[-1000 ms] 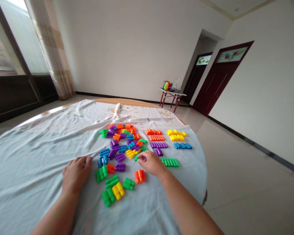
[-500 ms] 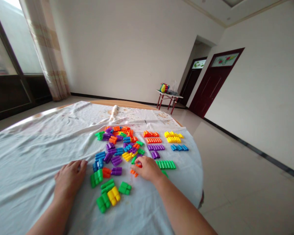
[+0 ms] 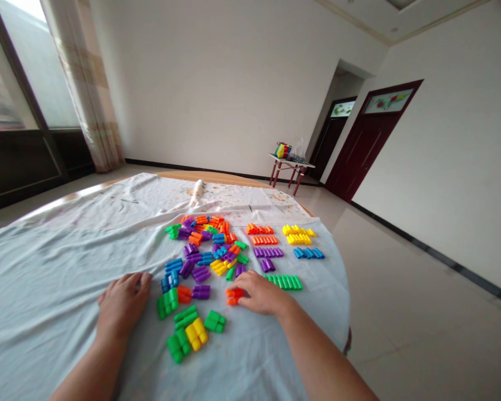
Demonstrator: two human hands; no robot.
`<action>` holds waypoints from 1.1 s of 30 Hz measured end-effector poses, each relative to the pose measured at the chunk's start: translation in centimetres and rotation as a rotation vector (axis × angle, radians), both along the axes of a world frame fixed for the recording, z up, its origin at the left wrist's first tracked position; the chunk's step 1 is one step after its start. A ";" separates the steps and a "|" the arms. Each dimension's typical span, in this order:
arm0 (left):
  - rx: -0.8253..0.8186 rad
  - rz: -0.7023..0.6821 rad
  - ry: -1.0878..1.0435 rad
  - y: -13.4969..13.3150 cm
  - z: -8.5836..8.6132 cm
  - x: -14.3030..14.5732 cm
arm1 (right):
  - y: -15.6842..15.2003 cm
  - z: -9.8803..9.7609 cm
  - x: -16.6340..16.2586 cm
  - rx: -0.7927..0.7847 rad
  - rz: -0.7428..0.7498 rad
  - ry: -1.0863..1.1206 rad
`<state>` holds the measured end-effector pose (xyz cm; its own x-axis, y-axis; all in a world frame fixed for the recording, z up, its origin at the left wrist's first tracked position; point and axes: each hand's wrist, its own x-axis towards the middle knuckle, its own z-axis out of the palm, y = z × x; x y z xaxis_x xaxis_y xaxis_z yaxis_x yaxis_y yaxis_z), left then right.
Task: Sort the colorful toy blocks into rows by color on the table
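Note:
My right hand (image 3: 261, 292) has its thumb and fingers around an orange toy block (image 3: 232, 296), low over the cloth or touching it; I cannot tell which. My left hand (image 3: 126, 303) rests on the cloth with nothing in it, left of the loose blocks. Closest to it are a green block (image 3: 167, 303) and a blue block (image 3: 170, 281). Between the hands lie a purple block (image 3: 201, 292) and another orange block (image 3: 184, 294). Nearer to me are a yellow block (image 3: 196, 334) and several green blocks (image 3: 215, 321).
Rows by colour stand at the right: orange (image 3: 265, 240), yellow (image 3: 299, 239), purple (image 3: 268, 252), blue (image 3: 309, 253) and green (image 3: 286, 282). A mixed pile (image 3: 209, 236) lies farther back. The cloth (image 3: 67, 267) is wrinkled. A small table (image 3: 292, 162) stands beyond.
The orange block in my right hand has turned, and more of it shows beside the fingers. My left hand stays resting on the cloth. The whole view has shifted slightly.

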<state>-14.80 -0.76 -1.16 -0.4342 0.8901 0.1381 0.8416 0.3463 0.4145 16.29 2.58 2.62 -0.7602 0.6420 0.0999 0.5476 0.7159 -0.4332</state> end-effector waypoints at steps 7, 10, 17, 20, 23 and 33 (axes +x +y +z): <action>0.011 0.003 -0.001 -0.1 -0.1 0.0 | -0.7 -0.2 -0.8 -0.051 -0.221 -0.010; 0.011 0.001 0.003 -0.1 -0.1 -0.1 | -0.5 -0.1 -0.7 -0.051 -0.265 -0.026; -0.021 0.000 0.010 0.2 -0.5 -0.7 | -0.3 -0.6 -1.1 0.041 -0.282 -0.089; -0.026 0.002 0.021 0.5 -1.1 -1.1 | -0.3 -1.0 -1.3 0.039 -0.271 -0.077; -0.027 0.006 0.037 0.8 -1.6 -1.4 | -0.1 -0.7 -1.1 -0.008 -0.236 0.001; -0.029 0.024 0.048 0.8 -1.9 -1.7 | 10.8 2.9 3.7 0.093 -0.820 0.272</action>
